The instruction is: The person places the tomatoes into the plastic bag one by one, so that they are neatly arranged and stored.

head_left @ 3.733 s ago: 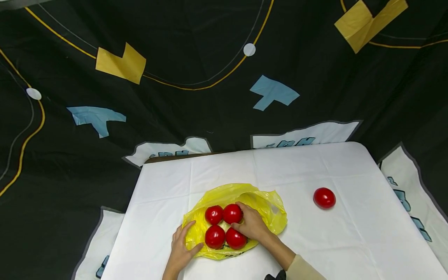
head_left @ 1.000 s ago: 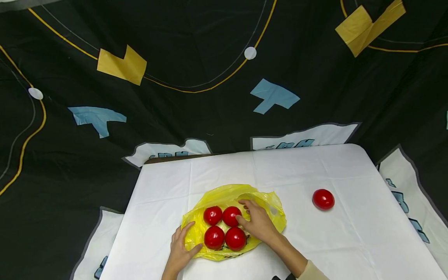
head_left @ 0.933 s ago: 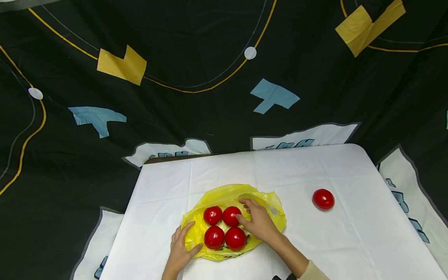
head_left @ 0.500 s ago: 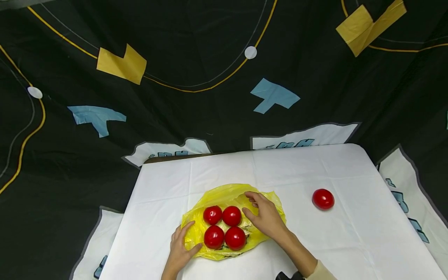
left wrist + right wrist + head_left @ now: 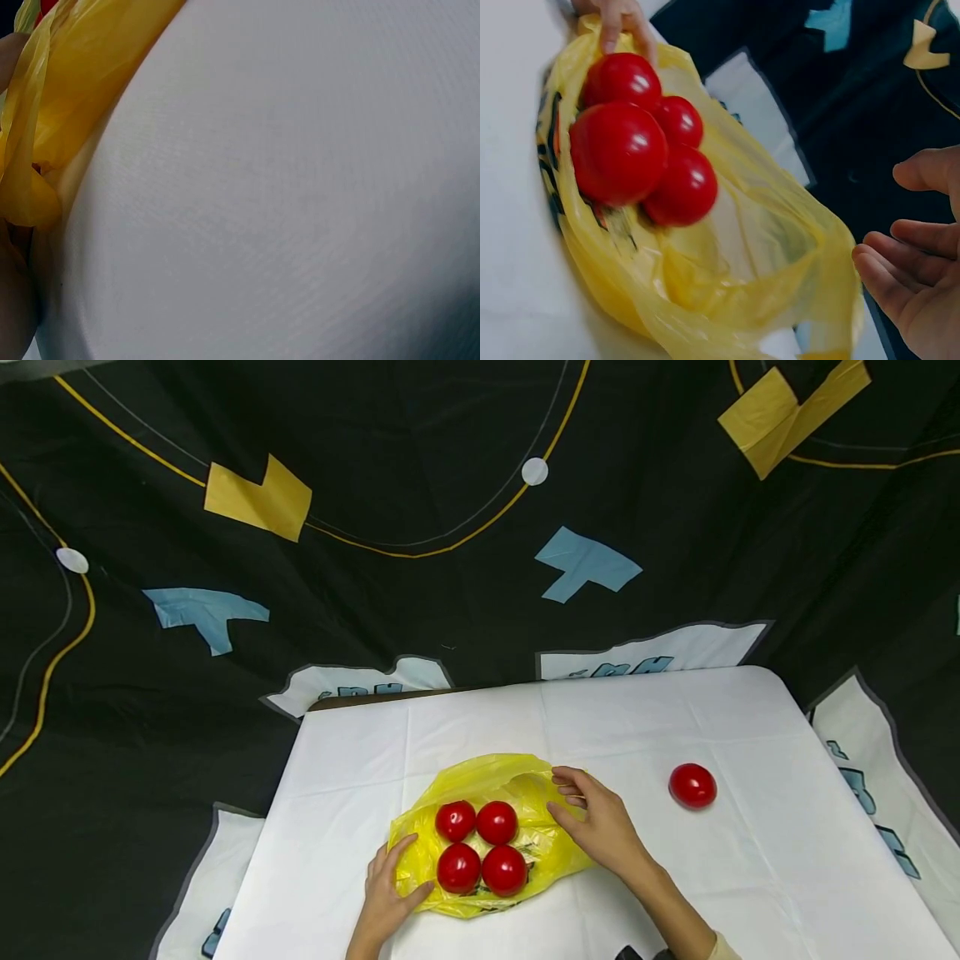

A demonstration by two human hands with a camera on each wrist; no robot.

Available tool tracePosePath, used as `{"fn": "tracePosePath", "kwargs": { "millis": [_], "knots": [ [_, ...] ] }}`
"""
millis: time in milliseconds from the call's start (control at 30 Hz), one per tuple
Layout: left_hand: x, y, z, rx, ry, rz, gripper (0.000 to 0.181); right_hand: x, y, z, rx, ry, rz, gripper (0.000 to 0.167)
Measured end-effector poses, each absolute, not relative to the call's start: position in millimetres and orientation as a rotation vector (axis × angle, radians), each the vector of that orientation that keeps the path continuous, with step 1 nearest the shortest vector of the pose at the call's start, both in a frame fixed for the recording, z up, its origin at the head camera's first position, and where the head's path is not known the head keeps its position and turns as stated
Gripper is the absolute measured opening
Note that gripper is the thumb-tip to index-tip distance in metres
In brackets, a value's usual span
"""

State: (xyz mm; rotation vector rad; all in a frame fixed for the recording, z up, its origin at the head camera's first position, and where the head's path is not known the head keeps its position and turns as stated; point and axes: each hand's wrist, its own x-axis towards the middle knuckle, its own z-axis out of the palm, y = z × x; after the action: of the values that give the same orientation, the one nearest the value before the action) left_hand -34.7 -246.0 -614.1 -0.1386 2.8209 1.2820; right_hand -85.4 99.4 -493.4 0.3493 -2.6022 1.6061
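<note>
A yellow plastic bag (image 5: 480,775) lies spread open on the white-covered table, with several glossy red balls (image 5: 459,868) clustered inside. My left hand (image 5: 385,893) holds the bag's left rim, thumb and fingers set apart along it; in the left wrist view, bunched yellow plastic (image 5: 97,75) shows beside the fingers. At the bag's right side is my right hand (image 5: 603,827), holding nothing, its fingers loosely bent over the rim area. In the right wrist view those fingers (image 5: 900,262) are apart from the balls. Another red ball (image 5: 692,787) sits outside the bag, to the right.
A white cloth (image 5: 750,877) covers the table, whose far edge (image 5: 390,697) meets a black curtain (image 5: 420,618) with yellow, blue and white shapes. The curtain also hangs along both sides.
My right hand has let go of a ball in the bag and drawn back to the right, towards the bag's right rim. The left hand has stayed on the left rim.
</note>
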Motion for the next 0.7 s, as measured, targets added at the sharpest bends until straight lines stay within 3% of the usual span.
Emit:
{"fn": "tracePosePath", "kwargs": {
  "millis": [333,700],
  "knots": [
    [-34.6,-246.7,-615.5,-0.115,2.835,1.293,0.076,-81.9,137.9,-489.5,0.216,-2.615,1.560,0.043],
    [-34.4,-246.6,-615.5,-0.127,2.833,1.273,0.076,-77.0,183.9,-510.5,0.062,-2.628,1.404,0.048]
  ]
}}
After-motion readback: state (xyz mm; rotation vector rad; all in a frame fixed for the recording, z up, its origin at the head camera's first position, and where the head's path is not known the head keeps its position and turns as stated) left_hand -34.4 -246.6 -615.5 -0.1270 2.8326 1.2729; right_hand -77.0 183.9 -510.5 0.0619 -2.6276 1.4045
